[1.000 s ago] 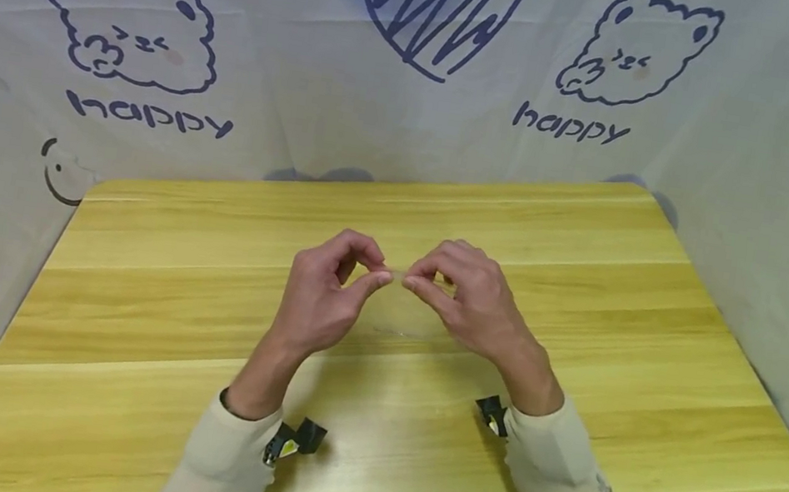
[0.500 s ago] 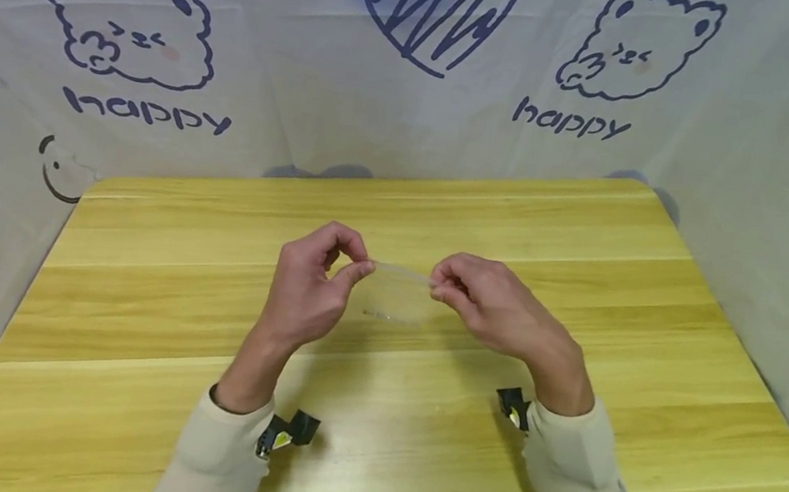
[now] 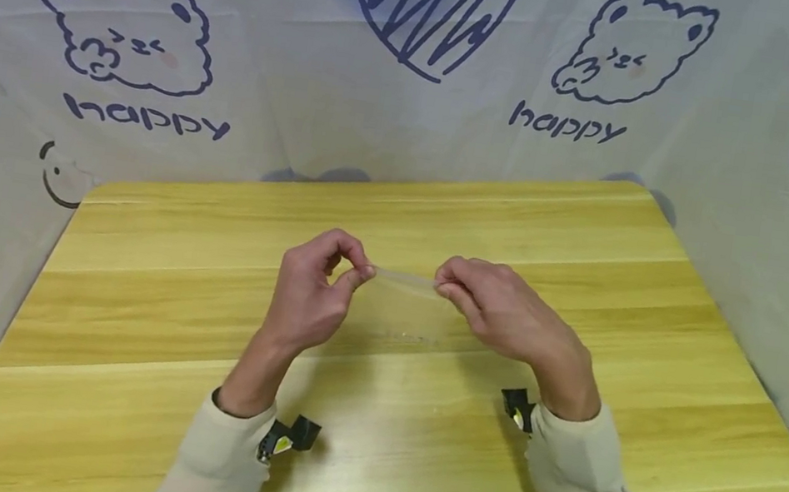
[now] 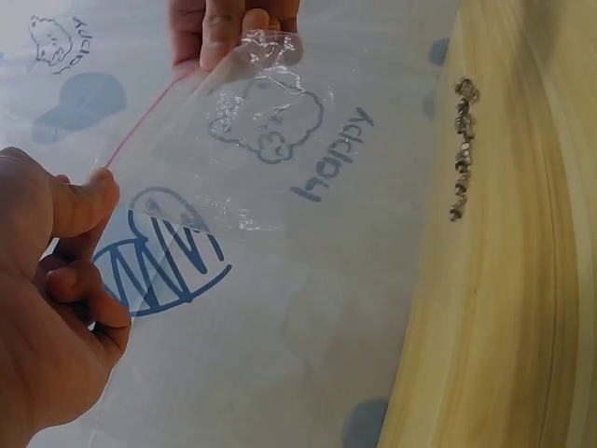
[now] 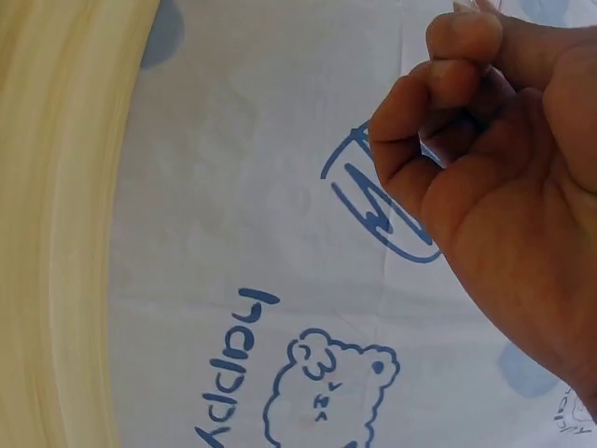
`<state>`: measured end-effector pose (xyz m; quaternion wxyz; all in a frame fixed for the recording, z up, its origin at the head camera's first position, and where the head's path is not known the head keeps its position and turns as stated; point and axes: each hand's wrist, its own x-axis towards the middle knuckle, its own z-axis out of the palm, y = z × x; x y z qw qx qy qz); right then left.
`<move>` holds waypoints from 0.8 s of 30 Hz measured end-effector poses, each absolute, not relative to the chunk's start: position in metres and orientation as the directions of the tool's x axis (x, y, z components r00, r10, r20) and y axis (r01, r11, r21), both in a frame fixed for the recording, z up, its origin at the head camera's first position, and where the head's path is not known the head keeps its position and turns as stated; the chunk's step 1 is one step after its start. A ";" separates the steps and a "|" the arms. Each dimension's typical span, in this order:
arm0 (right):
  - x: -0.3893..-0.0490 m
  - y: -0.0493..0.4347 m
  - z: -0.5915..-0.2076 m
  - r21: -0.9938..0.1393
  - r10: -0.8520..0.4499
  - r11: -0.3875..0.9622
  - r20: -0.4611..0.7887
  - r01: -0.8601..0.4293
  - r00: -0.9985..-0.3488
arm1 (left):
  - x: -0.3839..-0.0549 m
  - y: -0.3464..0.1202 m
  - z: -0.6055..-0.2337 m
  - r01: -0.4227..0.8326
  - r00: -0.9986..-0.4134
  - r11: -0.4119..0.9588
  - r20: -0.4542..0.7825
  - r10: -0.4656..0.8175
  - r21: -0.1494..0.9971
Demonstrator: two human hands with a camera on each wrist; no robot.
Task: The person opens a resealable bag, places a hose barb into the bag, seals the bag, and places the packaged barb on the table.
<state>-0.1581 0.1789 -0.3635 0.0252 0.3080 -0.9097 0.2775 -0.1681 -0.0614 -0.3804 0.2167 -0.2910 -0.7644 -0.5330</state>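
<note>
Between the two hands hangs a clear plastic zip bag (image 3: 397, 305), with a red line along its top edge in the left wrist view. My left hand (image 3: 312, 293) pinches one top corner between thumb and forefinger. At the other end of that edge, my right hand (image 3: 509, 317) grips the bag with curled fingers. Several small metal pieces (image 4: 463, 149), like little screws or nuts, lie in a row along the bag's bottom. In the right wrist view, only a bit of the plastic shows past the fingertips (image 5: 466, 37).
A yellow wood-grain table (image 3: 367, 444) stretches beneath both arms. Behind it and at the sides hangs a white cloth (image 3: 272, 94) printed with bears and hearts. Each wrist carries a small black camera mount, the left one (image 3: 292, 438) close over the table.
The hands have drawn apart along the bag's top edge, the left going slightly left and the right going right. The top edge is now stretched between them.
</note>
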 end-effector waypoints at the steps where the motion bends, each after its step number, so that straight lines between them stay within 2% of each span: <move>1: -0.158 0.179 -0.363 -0.512 -0.540 0.651 0.206 -0.560 -0.816 | -0.168 -0.062 -0.380 0.667 -0.745 0.264 0.636 0.203 0.697; 6: -0.156 0.182 -0.360 -0.586 -0.505 0.641 0.164 -0.495 -0.848 | -0.166 -0.066 -0.375 0.635 -0.771 0.261 0.616 0.162 0.727; 16: -0.155 0.191 -0.359 -0.565 -0.511 0.595 0.283 -0.571 -0.812 | -0.165 -0.062 -0.376 0.611 -0.791 0.215 0.599 0.123 0.762; 24: -0.158 0.192 -0.362 -0.522 -0.508 0.614 0.313 -0.592 -0.802 | -0.161 -0.059 -0.376 0.570 -0.821 0.190 0.558 0.119 0.799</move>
